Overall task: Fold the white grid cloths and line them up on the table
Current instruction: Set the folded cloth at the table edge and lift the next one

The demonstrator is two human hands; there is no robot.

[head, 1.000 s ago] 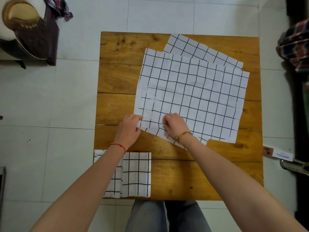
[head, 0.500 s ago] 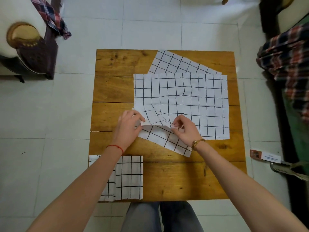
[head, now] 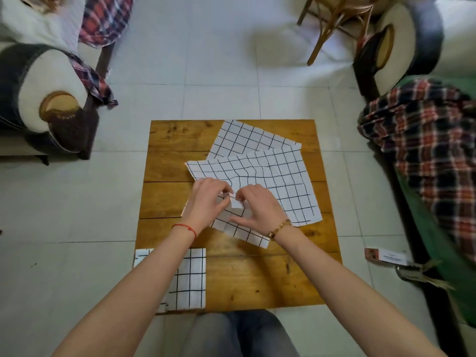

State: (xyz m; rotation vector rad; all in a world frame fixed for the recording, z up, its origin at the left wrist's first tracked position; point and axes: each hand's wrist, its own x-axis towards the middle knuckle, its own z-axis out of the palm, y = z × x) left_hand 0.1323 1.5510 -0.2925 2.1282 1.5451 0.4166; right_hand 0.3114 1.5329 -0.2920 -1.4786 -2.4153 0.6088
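Observation:
A large white grid cloth (head: 273, 176) lies spread over the middle of the wooden table (head: 270, 274), its near edge lifted and bunched. My left hand (head: 206, 202) and my right hand (head: 257, 207) meet at that near edge, and each pinches the fabric. Under the top cloth a second grid cloth (head: 244, 139) sticks out at the far side, and another corner (head: 247, 234) pokes out below my hands. A folded grid cloth (head: 190, 279) sits at the table's near left corner, partly hidden by my left forearm.
Armchairs flank the table: one at the left (head: 43, 99) with a plaid cloth over its arm, one at the right (head: 425, 140) covered in red plaid fabric. A small box (head: 386, 256) lies on the tiled floor to the right. A wooden chair (head: 334, 19) stands far back.
My hands have come together at the near edge of the top cloth and lifted it, so the fabric wrinkles and its left side pulls in. The view has tilted up.

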